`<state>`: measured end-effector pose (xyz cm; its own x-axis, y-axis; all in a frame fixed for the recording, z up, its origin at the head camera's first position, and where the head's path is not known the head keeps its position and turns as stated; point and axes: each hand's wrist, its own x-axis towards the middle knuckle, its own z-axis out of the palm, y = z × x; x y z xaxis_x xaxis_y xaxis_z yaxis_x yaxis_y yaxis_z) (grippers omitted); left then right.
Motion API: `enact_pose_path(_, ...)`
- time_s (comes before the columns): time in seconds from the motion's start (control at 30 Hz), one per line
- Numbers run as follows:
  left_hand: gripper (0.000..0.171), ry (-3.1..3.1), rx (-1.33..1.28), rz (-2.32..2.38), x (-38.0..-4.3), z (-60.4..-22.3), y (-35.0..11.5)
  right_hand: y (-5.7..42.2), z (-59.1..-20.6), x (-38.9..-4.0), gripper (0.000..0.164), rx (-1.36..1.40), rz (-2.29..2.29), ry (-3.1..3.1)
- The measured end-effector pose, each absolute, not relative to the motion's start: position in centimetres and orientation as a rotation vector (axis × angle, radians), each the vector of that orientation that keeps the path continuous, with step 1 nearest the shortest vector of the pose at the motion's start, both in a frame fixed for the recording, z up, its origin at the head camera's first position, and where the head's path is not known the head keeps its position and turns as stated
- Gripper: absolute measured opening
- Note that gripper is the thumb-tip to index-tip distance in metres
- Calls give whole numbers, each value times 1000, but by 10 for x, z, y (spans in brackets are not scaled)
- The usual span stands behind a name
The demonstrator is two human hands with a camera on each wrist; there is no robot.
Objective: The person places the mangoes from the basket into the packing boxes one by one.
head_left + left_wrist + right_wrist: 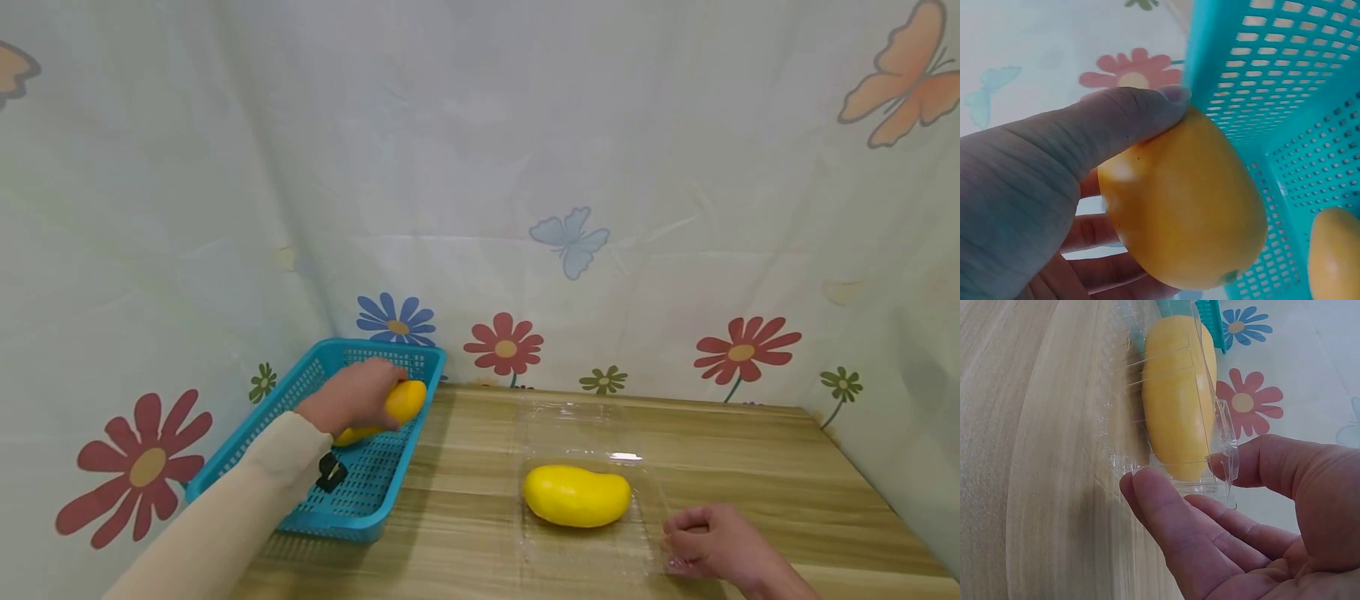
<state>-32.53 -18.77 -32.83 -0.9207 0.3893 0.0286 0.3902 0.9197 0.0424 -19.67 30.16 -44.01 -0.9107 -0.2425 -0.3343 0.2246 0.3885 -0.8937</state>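
My left hand [358, 395] reaches over the blue-green plastic basket [339, 527] and grips a yellow mango [1185, 200]. The thumb lies along its top, with the other fingers curled beneath. Another mango [1336, 259] lies lower in the basket, partly cut off in the left wrist view. To the right on the table, a clear plastic clamshell box [651, 533] stands with its lid folded back, and a yellow mango [577, 497] lies in its base. My right hand [718, 546] pinches the box's right edge between thumb and fingers.
The wood-patterned table [465, 467] carries the basket at the left and the box right of centre. A curtain [480, 167] printed with flowers and butterflies rises behind the table and along both sides. A small black object [331, 472] shows by the left wrist.
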Motion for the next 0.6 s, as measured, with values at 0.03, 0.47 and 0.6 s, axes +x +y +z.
enact_pose_path(0.03, 61, -3052, -625, -72, -325, -327, -186, 302, -440, -197, 39, -12, -1534, 2239)
enact_pose_path(0.47, 64, -2954, -730, -128, -307, -318, -147, 300, -440, -198, 40, 39, -1525, 2240)
enact_pose_path(0.6, 63, -2937, -784, -145, -299, -314, -130, 300, -441, -197, 41, 19, -1554, 2223)
